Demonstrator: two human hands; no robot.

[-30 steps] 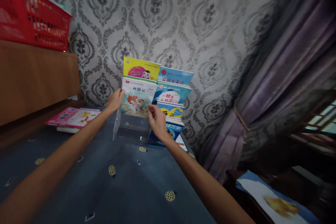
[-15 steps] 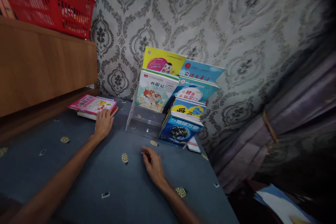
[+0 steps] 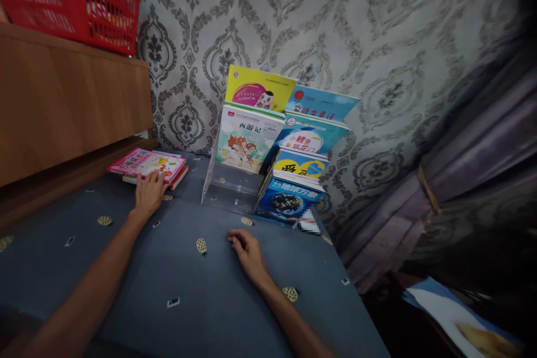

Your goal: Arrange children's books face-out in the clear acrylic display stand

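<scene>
Fingers of L hand point(image 3: 150, 193) slightly apart on 1 pink bk point(image 3: 138, 163), R hand point(image 3: 249, 254) loosely half-curled, 2 cols racked bks point(image 3: 251, 137)

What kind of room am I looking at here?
Probably a room in a home: grey damask-patterned wallpaper, a purple curtain tied back, and a table with a dark blue pineapple-print cover holding a clear plastic rack of children's books.
</scene>
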